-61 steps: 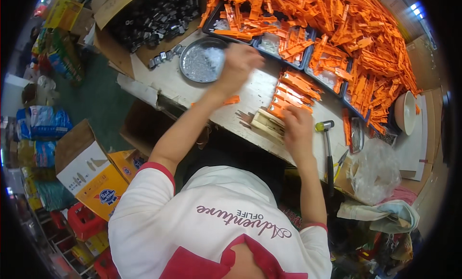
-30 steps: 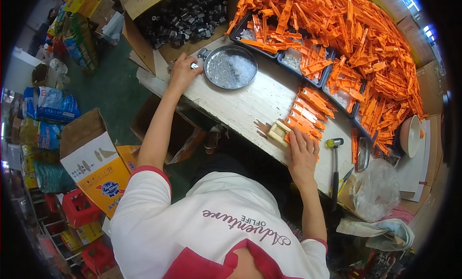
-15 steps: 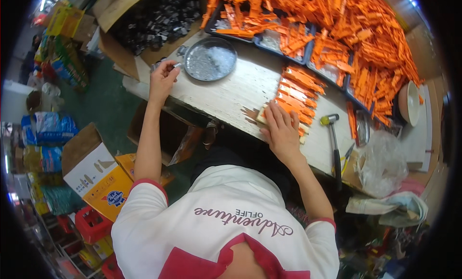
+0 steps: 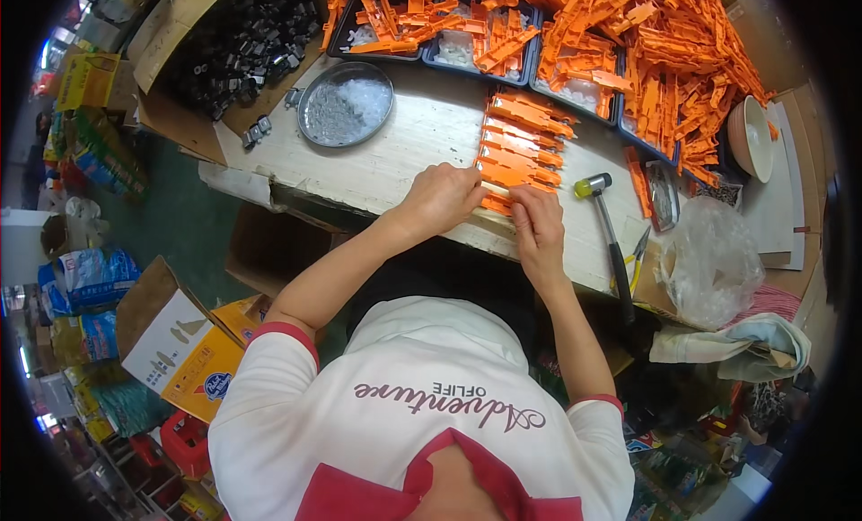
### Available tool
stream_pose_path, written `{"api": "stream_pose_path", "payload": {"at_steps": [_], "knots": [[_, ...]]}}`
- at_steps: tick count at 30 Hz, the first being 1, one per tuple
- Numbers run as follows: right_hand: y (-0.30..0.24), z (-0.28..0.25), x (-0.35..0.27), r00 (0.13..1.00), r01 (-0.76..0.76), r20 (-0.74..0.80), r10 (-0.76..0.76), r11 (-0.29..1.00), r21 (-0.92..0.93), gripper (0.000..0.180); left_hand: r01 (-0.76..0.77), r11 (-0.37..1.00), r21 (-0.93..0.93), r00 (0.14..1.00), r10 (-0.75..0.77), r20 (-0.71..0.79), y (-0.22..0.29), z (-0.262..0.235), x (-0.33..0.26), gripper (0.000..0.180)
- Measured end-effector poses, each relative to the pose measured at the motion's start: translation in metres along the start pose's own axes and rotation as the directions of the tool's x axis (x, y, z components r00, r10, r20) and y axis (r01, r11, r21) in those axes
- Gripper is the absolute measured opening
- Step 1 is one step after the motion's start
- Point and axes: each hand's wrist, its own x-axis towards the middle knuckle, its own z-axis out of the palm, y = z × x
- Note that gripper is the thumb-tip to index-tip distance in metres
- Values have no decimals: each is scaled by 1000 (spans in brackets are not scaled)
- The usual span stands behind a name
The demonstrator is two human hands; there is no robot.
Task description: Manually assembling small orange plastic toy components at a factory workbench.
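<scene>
Several long orange plastic pieces (image 4: 521,147) lie side by side in a row on the white worktable (image 4: 422,117). At the near left edge of this row is my left hand (image 4: 440,198), its fingertips pinched together over the closest pieces. Whatever is between those fingertips is too small to make out. My right hand (image 4: 540,234) is at the near right end of the row, fingers bent and closed on the nearest orange piece. A round metal dish (image 4: 346,104) of small clear and whitish parts sits farther left. Right of the row lies a hammer (image 4: 611,229) with a yellow-tipped head.
Dark trays (image 4: 575,97) with whitish parts stand along the back, under a large heap of orange pieces (image 4: 682,63). A cardboard box (image 4: 180,117) of dark metal parts is at far left. Pliers (image 4: 637,256), a clear plastic bag (image 4: 714,260) and a bowl (image 4: 750,139) lie right.
My left hand has moved right, from beside the metal dish to the orange row. My right hand has drawn back slightly toward the near edge, its fingers now bent. The view has shifted slightly.
</scene>
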Motion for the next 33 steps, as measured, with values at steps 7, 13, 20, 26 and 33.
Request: {"api": "stream_pose_path", "payload": {"at_steps": [7,13,20,26,33], "knots": [[3,1,1,1000,23,-4,-23,999,-37,14,147,771,-620,977,-211,-31,-21,15,-8,16],[6,5,1,999,35,-23,-36,998,-49,15,27,714,-700,970,-187,-153,-20,19,-10,13],[5,7,3,999,20,-38,-23,997,-69,12,7,723,-691,983,-131,-128,-24,19,-12,15],[5,8,4,998,20,-57,-26,995,-100,10,19,689,-724,991,-108,-76,-25,18,-11,16],[8,9,8,999,-5,-48,2,997,-73,8,-6,713,-702,988,-105,-115,-28,19,-8,15]]}}
